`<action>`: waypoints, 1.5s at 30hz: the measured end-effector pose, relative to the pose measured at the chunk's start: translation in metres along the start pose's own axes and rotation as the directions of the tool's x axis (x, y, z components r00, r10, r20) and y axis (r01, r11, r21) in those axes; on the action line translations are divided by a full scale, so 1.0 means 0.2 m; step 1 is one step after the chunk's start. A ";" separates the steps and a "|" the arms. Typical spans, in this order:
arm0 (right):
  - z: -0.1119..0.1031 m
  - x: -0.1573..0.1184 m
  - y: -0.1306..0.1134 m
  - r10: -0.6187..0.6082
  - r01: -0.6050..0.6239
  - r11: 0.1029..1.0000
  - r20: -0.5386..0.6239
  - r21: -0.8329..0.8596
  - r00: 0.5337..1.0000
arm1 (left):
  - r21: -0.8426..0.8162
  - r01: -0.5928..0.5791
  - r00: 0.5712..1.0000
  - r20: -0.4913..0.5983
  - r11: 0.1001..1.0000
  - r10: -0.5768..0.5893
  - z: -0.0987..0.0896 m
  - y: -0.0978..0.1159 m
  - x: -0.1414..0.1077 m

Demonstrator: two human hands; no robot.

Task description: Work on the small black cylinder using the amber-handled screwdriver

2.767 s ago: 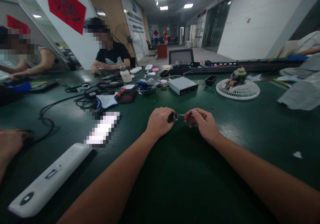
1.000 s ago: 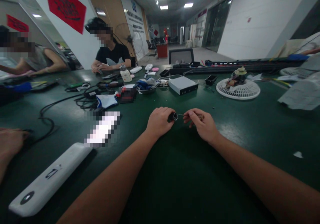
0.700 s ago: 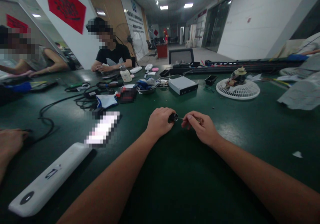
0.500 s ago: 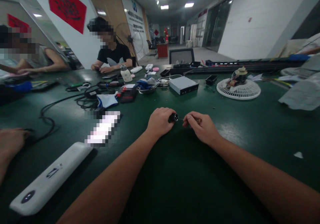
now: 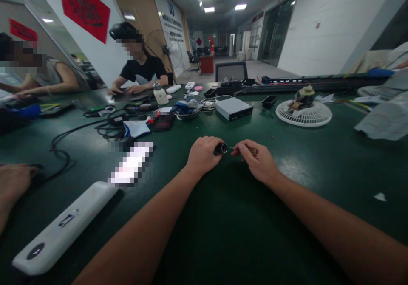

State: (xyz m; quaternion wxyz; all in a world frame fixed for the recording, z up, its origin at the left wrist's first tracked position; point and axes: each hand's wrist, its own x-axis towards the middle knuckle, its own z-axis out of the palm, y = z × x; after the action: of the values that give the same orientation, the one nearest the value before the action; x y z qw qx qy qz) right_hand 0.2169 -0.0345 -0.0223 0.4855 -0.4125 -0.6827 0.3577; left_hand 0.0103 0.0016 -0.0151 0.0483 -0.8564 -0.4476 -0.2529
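Observation:
My left hand is closed around a small black cylindrical part, whose metal-ringed end points to the right. A thin metal wire runs from that end toward my right hand. Thumb and fingers of my right hand pinch the wire near a small brownish piece, which they partly hide. Both hands hover close together just above the dark green table mat.
A silver metal box and a round white fan grille stand ahead. Black cables and a pixelated device lie left, beside a long white bar. Another person's hand rests far left; a co-worker sits across.
My right hand has shifted slightly, staying on the wire, while my left hand holds the black part in nearly the same place. The co-worker across has moved their hands left.

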 end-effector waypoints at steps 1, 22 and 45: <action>0.00 0.00 0.00 -0.002 0.002 1.000 0.010 -0.027 1.000 | 0.002 -0.004 1.000 0.004 1.000 0.004 0.00 0.00 0.00; 0.00 0.00 0.00 -0.033 0.032 0.998 0.025 0.047 0.999 | -0.008 0.001 1.000 -0.003 1.000 -0.001 0.01 -0.01 0.00; 0.00 0.00 0.01 -0.017 0.016 0.998 0.011 0.059 1.000 | -0.042 0.016 0.999 -0.040 0.999 -0.017 0.01 -0.02 0.00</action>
State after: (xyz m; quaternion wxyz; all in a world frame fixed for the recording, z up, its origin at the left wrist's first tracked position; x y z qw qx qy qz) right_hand 0.2165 -0.0338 -0.0245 0.4964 -0.3903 -0.6781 0.3761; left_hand 0.0088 0.0041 -0.0183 0.0374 -0.8481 -0.4482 -0.2799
